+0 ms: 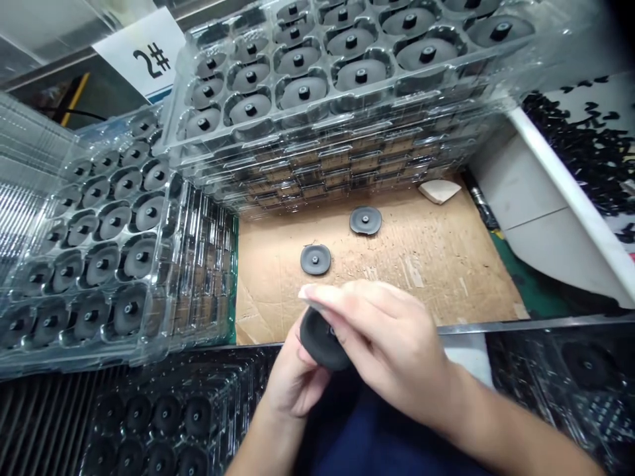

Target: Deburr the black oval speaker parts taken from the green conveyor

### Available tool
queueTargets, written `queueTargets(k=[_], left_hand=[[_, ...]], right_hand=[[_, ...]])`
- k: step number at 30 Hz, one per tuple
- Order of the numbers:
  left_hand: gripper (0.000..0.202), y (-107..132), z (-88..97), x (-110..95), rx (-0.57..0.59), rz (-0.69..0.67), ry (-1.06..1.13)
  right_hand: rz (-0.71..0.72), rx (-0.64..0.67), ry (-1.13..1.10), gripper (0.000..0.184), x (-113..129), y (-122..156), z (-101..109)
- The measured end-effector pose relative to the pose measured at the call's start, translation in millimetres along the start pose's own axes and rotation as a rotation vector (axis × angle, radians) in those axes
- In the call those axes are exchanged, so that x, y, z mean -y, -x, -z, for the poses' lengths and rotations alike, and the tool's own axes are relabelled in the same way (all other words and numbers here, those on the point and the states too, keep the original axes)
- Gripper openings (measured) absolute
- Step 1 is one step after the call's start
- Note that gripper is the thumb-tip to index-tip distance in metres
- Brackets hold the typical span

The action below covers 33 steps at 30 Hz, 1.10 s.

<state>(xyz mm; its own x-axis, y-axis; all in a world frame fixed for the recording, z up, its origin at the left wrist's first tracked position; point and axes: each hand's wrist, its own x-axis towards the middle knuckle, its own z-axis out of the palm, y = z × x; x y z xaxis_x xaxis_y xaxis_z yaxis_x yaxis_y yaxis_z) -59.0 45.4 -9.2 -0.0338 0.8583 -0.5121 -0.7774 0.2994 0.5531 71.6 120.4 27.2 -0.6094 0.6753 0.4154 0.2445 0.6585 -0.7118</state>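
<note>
Head: left grip, right grip pinching black disc

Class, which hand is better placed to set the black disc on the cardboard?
Right, probably: the right hand lies over the black disc, reaching toward the cardboard, while the left hand sits beneath it.

Your left hand: low, palm turned up, fingers curled.
Your right hand: above it, fingers stretched leftward.
Your right forearm: bare, angled toward lower right.

Tray stack fwd, 2nd stack L, 2 discs on cardbd
</note>
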Motion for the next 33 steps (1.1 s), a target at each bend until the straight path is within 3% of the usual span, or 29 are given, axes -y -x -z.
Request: queueTargets(k=[2, 5, 8, 13, 16, 18, 20, 25, 27, 29, 31, 33], left_hand=[[0.057, 0, -4.4, -3, -0.026, -0.047, 0.020], [0.053, 1, -7.0, -6, -0.009, -0.080, 0.077], [0.050, 0, -7.7, -6, 0.051, -0.118, 0.123], [0.052, -3, -7.9, -3, 0.073, -0.209, 0.111], [0.052, -2, -9.5, 1, 0.052, -0.225, 0.116], [0.054, 1, -9.4, 3, 0.025, -0.214, 0.087], [0.057, 3, -5.9, 4, -0.009, -0.214, 0.060], [0.064, 8, 11.2, 3, -0.092, -0.288, 0.066], [0.060, 10, 12.1, 4, -0.080, -0.302, 0.059], [0.056, 11, 7.8, 5, -0.069, -0.302, 0.051], [0.055, 12, 1.7, 5, -0.069, -0.294, 0.043], [0.057, 14, -1.4, 5, -0.068, -0.271, 0.040]], right_hand=[[-0.052, -0.056, 0.027, 0.028, 10, 8, -4], [-0.125, 0.089, -0.218, 0.025, 16, 22, 0], [-0.254, 0.184, -0.465, 0.024, 5, 32, 10], [-0.450, -0.064, -0.272, 0.025, -8, 32, 22], [-0.341, -0.132, -0.140, 0.029, 7, 18, 18], [-0.165, -0.106, -0.088, 0.029, 19, 8, 9], [-0.087, -0.034, -0.082, 0.027, 24, 3, -1], [-0.410, 0.209, -0.190, 0.021, 5, 21, 1], [-0.506, 0.136, -0.152, 0.019, 0, 29, 7], [-0.501, 0.007, -0.114, 0.021, 5, 28, 10], [-0.390, -0.090, -0.086, 0.025, 19, 20, 7], [-0.206, -0.105, -0.076, 0.027, 33, 8, -3]])
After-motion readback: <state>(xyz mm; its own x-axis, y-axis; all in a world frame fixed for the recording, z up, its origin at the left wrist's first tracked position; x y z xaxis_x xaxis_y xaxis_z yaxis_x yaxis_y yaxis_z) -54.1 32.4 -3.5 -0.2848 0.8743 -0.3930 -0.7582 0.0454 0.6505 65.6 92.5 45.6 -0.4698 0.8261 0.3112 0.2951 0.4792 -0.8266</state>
